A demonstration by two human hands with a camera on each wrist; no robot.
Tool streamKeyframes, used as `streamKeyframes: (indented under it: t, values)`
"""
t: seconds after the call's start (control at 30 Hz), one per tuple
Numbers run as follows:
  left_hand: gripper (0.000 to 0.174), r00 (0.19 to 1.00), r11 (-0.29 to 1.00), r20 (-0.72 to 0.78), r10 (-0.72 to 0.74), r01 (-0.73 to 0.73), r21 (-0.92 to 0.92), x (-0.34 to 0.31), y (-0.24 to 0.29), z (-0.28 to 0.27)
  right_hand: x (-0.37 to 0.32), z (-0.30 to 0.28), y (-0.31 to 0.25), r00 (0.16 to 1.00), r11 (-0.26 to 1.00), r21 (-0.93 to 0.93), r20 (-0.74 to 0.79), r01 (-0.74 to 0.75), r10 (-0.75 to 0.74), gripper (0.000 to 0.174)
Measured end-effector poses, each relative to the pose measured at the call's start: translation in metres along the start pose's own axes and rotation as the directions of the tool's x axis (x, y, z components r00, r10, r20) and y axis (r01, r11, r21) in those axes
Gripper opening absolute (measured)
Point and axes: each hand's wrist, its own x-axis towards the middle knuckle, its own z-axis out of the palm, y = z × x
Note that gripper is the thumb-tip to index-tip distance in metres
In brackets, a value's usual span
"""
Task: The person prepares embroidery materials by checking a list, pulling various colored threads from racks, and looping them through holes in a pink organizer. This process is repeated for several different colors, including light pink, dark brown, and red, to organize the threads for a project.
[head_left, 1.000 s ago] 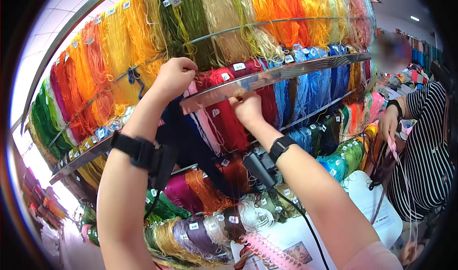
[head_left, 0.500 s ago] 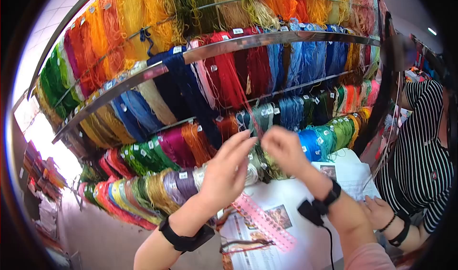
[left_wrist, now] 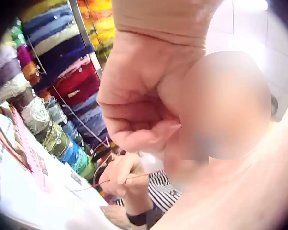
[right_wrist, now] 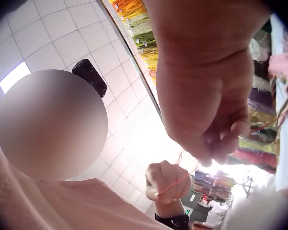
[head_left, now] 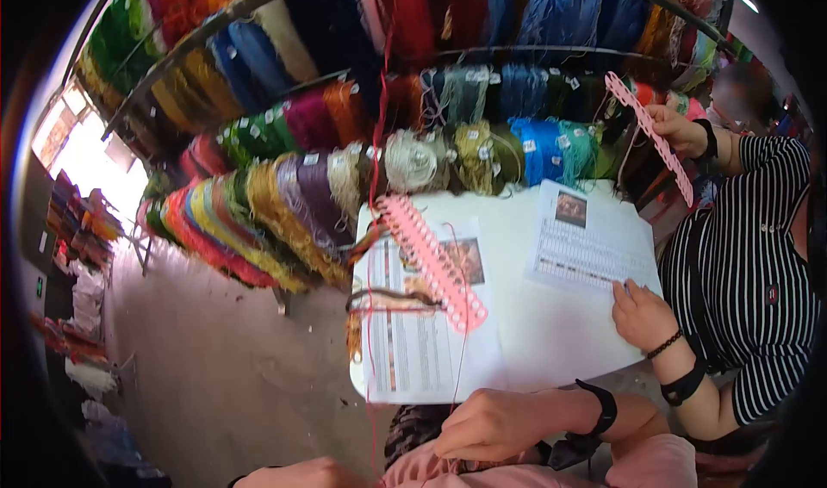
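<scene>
Red thread [head_left: 376, 143] hangs from the rack down past the table's left part to the lap. At the bottom edge of the head view, my left hand [head_left: 297, 473] is mostly cut off; in the right wrist view that hand [right_wrist: 169, 182] is curled, with red thread across its fingers. My right hand [head_left: 489, 423] is low in front of the table, fingers bent down. It pinches the red thread in the left wrist view, where this hand [left_wrist: 121, 175] appears beyond my curled left hand [left_wrist: 144, 91]. A stretch of thread runs between the two hands.
A white table [head_left: 517, 341] bears printed sheets [head_left: 590, 238] and a pink perforated strip [head_left: 431, 264] with dark threads. Coloured skeins [head_left: 319, 195] hang on racks behind. At the right, a person in a striped top [head_left: 741, 255] holds another pink strip [head_left: 650, 135].
Both hands have come down from the rack to the lap, with red thread drawn down. The view has tilted lower. The other person has lifted a pink strip.
</scene>
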Motion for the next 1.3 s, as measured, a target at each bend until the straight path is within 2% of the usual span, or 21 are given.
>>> streamKeyframes:
  t: [0.07, 0.17, 0.27, 0.3, 0.33, 0.37, 0.4, 0.43, 0.47, 0.5, 0.6, 0.63, 0.7, 0.77, 0.87, 0.97, 1.03, 1.07, 1.1, 1.27, 1.3]
  values:
    - [0.008, 0.999, 0.986, 0.002, 0.051, -0.051, -0.158, -0.034, 0.013, 0.012, 0.009, 0.024, -0.004, 0.998, 0.989, 0.133, -0.023, 0.058, -0.055, 0.007]
    - [0.008, 0.987, 0.953, -0.126, 0.103, -0.134, -0.270, -0.102, 0.030, 0.037, 0.024, 0.064, 0.000, 0.985, 0.973, 0.229, 0.162, 0.015, -0.054, 0.009]
    - [0.009, 0.884, 0.932, -0.448, 0.130, -0.263, -0.248, -0.174, 0.043, 0.073, 0.046, 0.103, 0.004, 0.971, 0.948, 0.311, 0.238, -0.061, -0.015, 0.008]
    - [0.009, 0.420, 0.936, -0.904, 0.081, -0.344, -0.076, -0.174, 0.033, 0.113, 0.055, 0.104, 0.004, 0.955, 0.951, 0.290, 0.295, -0.112, 0.023, 0.007]
    - [0.010, -0.223, 0.978, -0.975, -0.002, -0.203, 0.044, -0.170, 0.023, 0.151, 0.061, 0.109, 0.004, 0.934, 0.951, 0.262, 0.351, -0.163, 0.063, 0.007]
    - [0.008, 0.400, 0.968, -0.897, -0.186, 0.232, -0.097, -0.175, 0.041, 0.119, 0.053, 0.122, 0.028, 0.897, 0.992, -0.062, 0.423, -0.110, 0.126, 0.009]
    - [0.009, 0.374, 0.855, -0.838, -0.398, 0.482, -0.191, -0.152, 0.049, 0.100, 0.059, 0.119, 0.023, 0.903, 0.940, -0.266, 0.314, -0.213, 0.294, 0.014]
    - [0.015, 0.513, 0.838, -0.731, -0.450, 0.525, -0.147, -0.157, 0.042, 0.098, 0.069, 0.110, 0.015, 0.887, 0.835, -0.451, 0.171, -0.317, 0.429, 0.019]
    - [0.013, 0.524, 0.865, -0.753, -0.398, 0.487, -0.119, -0.152, 0.030, 0.100, 0.078, 0.104, 0.010, 0.972, 0.908, -0.368, 0.041, -0.199, 0.230, 0.025]
    - [0.012, 0.536, 0.889, -0.771, -0.345, 0.449, -0.086, -0.140, 0.015, 0.102, 0.084, 0.104, 0.004, 0.993, 0.951, -0.304, -0.113, -0.059, 0.025, 0.032]
    - [0.012, 0.382, 0.894, -0.921, -0.082, 0.436, 0.101, -0.100, -0.017, 0.090, 0.101, 0.128, -0.016, 0.964, 0.984, -0.177, -0.256, 0.024, -0.070, 0.040]
    - [0.011, 0.314, 0.908, -0.949, -0.028, 0.405, 0.107, -0.088, -0.025, 0.087, 0.101, 0.135, -0.020, 0.968, 0.999, -0.053, -0.251, -0.010, -0.003, 0.046]
    - [0.011, 0.311, 0.963, -0.950, -0.004, 0.258, 0.080, -0.072, -0.045, 0.083, 0.090, 0.131, -0.024, 0.912, 0.961, 0.044, -0.306, -0.272, 0.272, 0.046]
    - [0.008, 0.299, 0.989, -0.954, -0.030, 0.145, 0.014, -0.051, -0.057, 0.082, 0.075, 0.128, -0.023, 0.797, 0.921, 0.017, -0.495, -0.390, 0.346, 0.041]
    - [0.004, 0.331, 0.990, -0.938, -0.103, -0.053, -0.128, -0.011, -0.072, 0.083, 0.045, 0.123, -0.012, 0.697, 0.832, -0.339, -0.714, -0.438, 0.076, 0.025]
    - [0.007, 0.448, 0.988, -0.881, -0.151, 0.045, -0.147, 0.025, -0.088, 0.080, 0.019, 0.077, -0.012, 0.629, 0.730, -0.260, -0.723, -0.633, 0.287, 0.011]
    - [0.012, 0.531, 0.861, -0.736, -0.421, -0.021, -0.507, 0.049, -0.113, 0.074, 0.005, 0.036, 0.012, 0.601, 0.804, -0.046, -0.689, -0.593, 0.404, 0.008]
    - [0.015, 0.574, 0.748, -0.627, -0.527, -0.038, -0.663, 0.062, -0.124, 0.070, 0.001, 0.014, 0.029, 0.579, 0.778, -0.052, -0.699, -0.626, 0.419, 0.010]
    - [0.016, 0.557, 0.662, -0.583, -0.592, -0.077, -0.746, 0.073, -0.133, 0.065, -0.002, -0.007, 0.047, 0.554, 0.726, -0.068, -0.695, -0.685, 0.458, 0.013]
    - [0.022, 0.491, 0.245, -0.371, -0.788, -0.303, -0.921, 0.118, -0.170, 0.054, -0.012, -0.047, 0.132, 0.601, 0.712, -0.140, -0.660, -0.688, 0.451, 0.013]
    - [0.022, 0.486, 0.219, -0.349, -0.801, -0.305, -0.927, 0.123, -0.174, 0.053, -0.014, -0.049, 0.141, 0.602, 0.714, -0.135, -0.656, -0.687, 0.455, 0.013]
